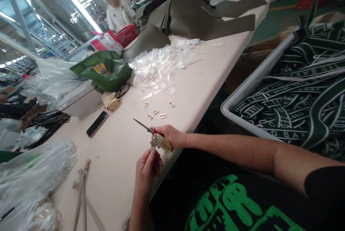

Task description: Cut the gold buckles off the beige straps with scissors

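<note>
My right hand (169, 135) is closed around a pair of scissors (142, 125), whose dark pointed blades aim to the upper left. Pale, yellowish wrapping covers the handles by my palm. Just below, my left hand (149, 164) pinches a small light piece (153, 145) that looks like a buckle; the fingers hide part of it. The two hands nearly meet above the table's near edge. Beyond the blades, several small gold-coloured buckles (162, 116) lie loose on the white tabletop (188, 90).
Clear plastic bags (153, 65) are heaped behind the buckles, beside a green pouch (105, 69). A phone (97, 124) and beige straps (81, 191) lie leftward. Grey-brown sheets (188, 15) cover the far end. A white bin (226, 107) of lettered straps stands right; a person (118, 17) is behind.
</note>
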### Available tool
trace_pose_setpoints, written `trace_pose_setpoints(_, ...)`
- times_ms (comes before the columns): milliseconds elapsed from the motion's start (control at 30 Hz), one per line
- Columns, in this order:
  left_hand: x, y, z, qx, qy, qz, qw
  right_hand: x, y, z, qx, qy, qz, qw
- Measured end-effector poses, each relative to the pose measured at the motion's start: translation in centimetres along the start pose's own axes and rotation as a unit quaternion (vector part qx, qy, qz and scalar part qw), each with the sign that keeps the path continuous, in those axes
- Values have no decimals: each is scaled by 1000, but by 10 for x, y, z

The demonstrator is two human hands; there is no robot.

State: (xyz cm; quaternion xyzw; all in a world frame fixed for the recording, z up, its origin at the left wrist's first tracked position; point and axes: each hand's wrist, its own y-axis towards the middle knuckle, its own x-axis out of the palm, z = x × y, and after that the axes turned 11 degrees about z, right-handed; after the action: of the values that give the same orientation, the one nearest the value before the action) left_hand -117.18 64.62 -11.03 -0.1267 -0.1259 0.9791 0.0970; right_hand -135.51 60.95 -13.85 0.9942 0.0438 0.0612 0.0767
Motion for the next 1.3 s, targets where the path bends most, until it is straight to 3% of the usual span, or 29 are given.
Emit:
trace_pose_setpoints(200,-3,1,-2,-17,-49,-6,999,3,5,-3,39,38,-12,998)
trace_pose_setpoints(367,4,4,-3,5,4,40,999,5,1,-6,43,38,37,998)
trace_pose_setpoints(500,13,0,-5,79,109,94,986,4,-1,-9,56,48,54,996)
trace_pose_setpoints(667,14,-9,-13,198,258,143,935,4,-1,-6,57,51,24,997)
trace_pose_setpoints(867,19,-10,-10,127,183,148,964,6,-10,-1,79,101,69,989)
trace_pose_setpoints(1133,31,-7,-3,103,204,204,952,8,-33,1,32,92,131,987)
trace_pose_setpoints(1300,35,-10,-1,97,226,214,945,6,-29,3,64,154,93,982)
